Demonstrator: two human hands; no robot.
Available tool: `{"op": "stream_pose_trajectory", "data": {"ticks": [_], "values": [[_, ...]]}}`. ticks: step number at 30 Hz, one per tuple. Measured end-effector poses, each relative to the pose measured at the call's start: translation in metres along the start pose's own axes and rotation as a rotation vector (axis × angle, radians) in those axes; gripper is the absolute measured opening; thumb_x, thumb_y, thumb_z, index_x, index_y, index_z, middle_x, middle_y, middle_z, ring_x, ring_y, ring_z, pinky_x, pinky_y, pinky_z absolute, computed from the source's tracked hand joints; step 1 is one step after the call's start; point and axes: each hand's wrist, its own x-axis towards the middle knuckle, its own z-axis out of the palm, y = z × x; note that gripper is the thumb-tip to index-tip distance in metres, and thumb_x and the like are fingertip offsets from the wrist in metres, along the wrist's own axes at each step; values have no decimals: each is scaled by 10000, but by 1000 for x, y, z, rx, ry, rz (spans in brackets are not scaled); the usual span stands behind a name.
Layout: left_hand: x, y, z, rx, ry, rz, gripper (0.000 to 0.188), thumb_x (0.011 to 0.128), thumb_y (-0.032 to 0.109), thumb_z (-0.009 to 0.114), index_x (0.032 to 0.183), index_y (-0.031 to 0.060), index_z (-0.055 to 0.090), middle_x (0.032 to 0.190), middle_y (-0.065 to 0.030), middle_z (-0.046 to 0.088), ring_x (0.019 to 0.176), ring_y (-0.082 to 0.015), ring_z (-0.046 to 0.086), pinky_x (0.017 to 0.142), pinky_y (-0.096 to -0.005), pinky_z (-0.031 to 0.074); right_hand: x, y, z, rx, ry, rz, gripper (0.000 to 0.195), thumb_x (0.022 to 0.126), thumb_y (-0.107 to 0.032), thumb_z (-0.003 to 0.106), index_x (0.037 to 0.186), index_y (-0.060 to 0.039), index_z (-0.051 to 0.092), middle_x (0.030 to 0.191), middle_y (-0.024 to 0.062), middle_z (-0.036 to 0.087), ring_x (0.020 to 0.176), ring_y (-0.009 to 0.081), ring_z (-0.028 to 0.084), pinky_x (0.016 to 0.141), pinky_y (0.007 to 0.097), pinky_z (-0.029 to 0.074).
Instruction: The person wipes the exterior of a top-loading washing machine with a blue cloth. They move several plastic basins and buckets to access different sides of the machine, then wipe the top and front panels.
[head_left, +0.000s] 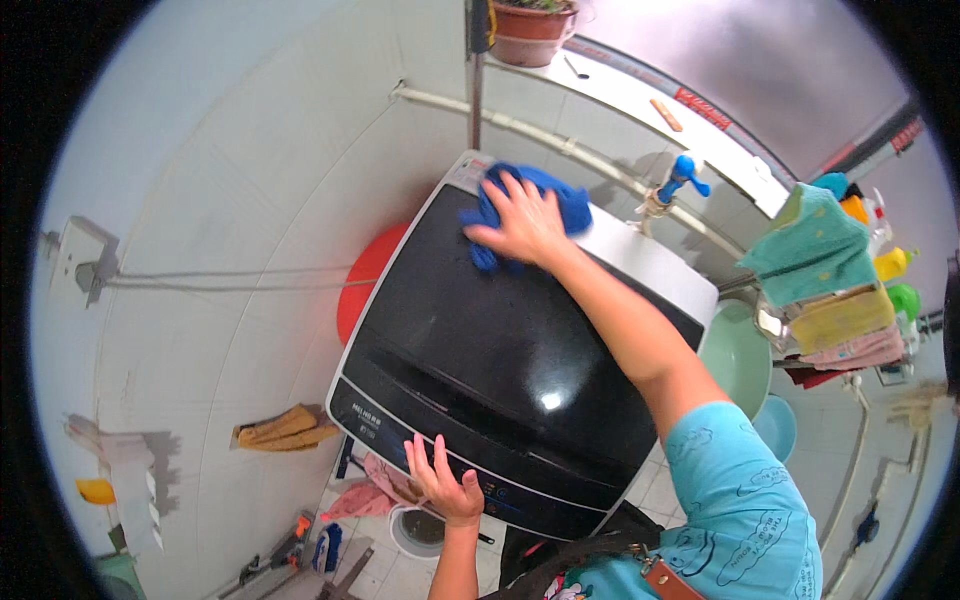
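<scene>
A top-loading washing machine with a black lid (480, 315) and a pale frame stands before me. At its far edge my right hand (521, 221) lies spread on a blue cloth (574, 206), pressing it on the lid's far left corner and the pale rear strip; the hand is slightly blurred. My left hand (448, 484) rests with fingers apart at the near control panel (525, 506), holding nothing. Part of the cloth is hidden under my right hand.
A blue-handled tap (682, 180) and a pipe run along the wall behind the machine. A red basin (367, 277) is at the left, a green basin (739, 360) at the right beside hanging cloths (814, 247). A bucket (420, 529) stands on the floor. A cord crosses to a wall socket.
</scene>
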Motion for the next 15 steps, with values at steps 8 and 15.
{"op": "stream_pose_trajectory", "data": {"ticks": [8, 15], "values": [[5, 2, -1, 33, 4, -16, 820, 936, 640, 263, 1351, -46, 433, 1440, -255, 357, 1362, -432, 288, 1114, -516, 185, 39, -101, 44, 100, -41, -133, 726, 753, -553, 587, 1339, -129, 519, 1460, 166, 377, 1321, 389, 352, 1078, 585, 257], [4, 1, 4, 39, 111, -7, 763, 971, 589, 250, 1353, -51, 409, 1420, -247, 384, 1345, -421, 321, 1105, -508, 228, -152, -156, 35, 311, -53, -563, 674, 687, -200, 639, 1339, -111, 497, 1429, 144, 418, 1181, 328, 499, 931, 522, 441]]}}
